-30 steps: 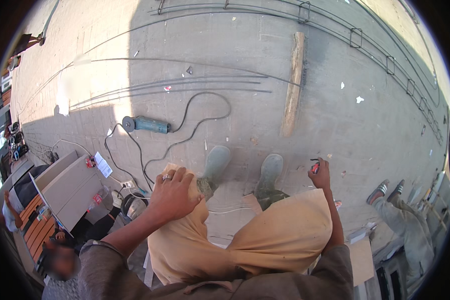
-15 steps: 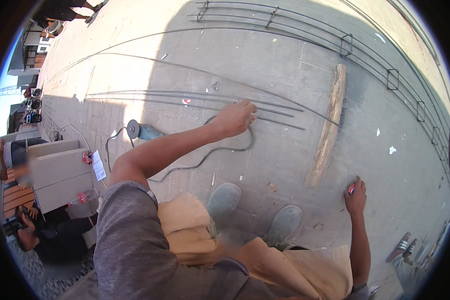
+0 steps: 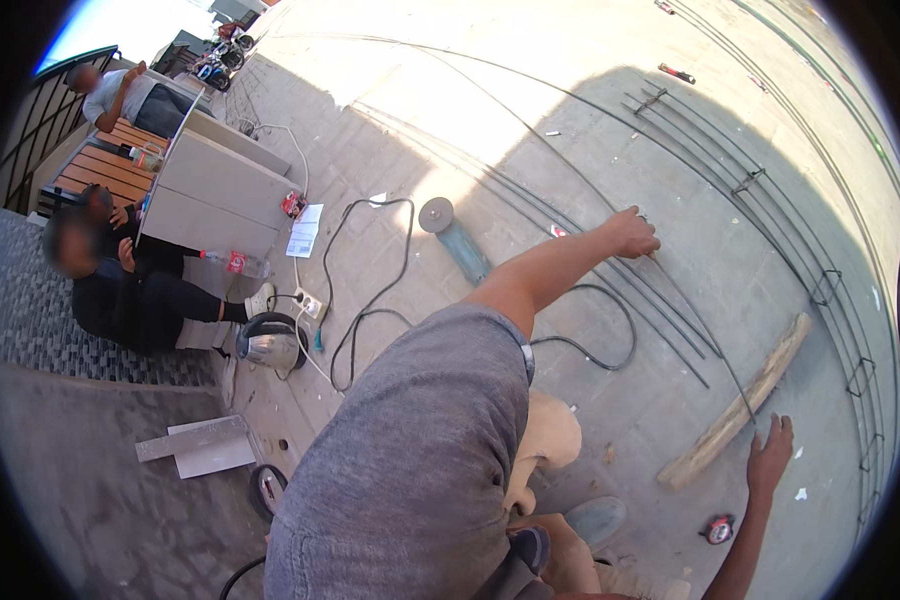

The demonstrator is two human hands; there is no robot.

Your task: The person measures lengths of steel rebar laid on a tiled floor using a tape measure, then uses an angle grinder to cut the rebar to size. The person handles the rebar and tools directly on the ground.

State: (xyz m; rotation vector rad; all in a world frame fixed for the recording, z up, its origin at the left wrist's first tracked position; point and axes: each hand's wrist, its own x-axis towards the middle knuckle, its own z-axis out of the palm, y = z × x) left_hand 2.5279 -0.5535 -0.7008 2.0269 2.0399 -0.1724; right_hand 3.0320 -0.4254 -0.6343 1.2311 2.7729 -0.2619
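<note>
Leaning over the paving, I have my left hand (image 3: 635, 234) closed on a long thin steel rod (image 3: 705, 320) that lies slanting among other loose straight rods (image 3: 670, 335). My right hand (image 3: 770, 450) is low at the right with fingers apart, by the rod's near end over a rough timber piece (image 3: 690, 460). Just below it a red-and-black tape measure (image 3: 718, 528) lies on the ground. A teal angle grinder (image 3: 460, 248) lies left of the rods with its black cable (image 3: 630, 340) looped around.
Tied rebar cages (image 3: 750, 178) curve along the right. At left, two people (image 3: 95, 290) (image 3: 125, 95) sit by grey boxes (image 3: 215, 200). A power strip (image 3: 308, 303), kettle-like metal pot (image 3: 270, 345), bottle (image 3: 235, 262) and board offcuts (image 3: 210, 440) lie nearby. Motorbikes (image 3: 220, 60) stand far back.
I have bent forward and the view has swung left. My left hand reached from my knee to the rod. My right hand has let go of the tape measure, now on the ground.
</note>
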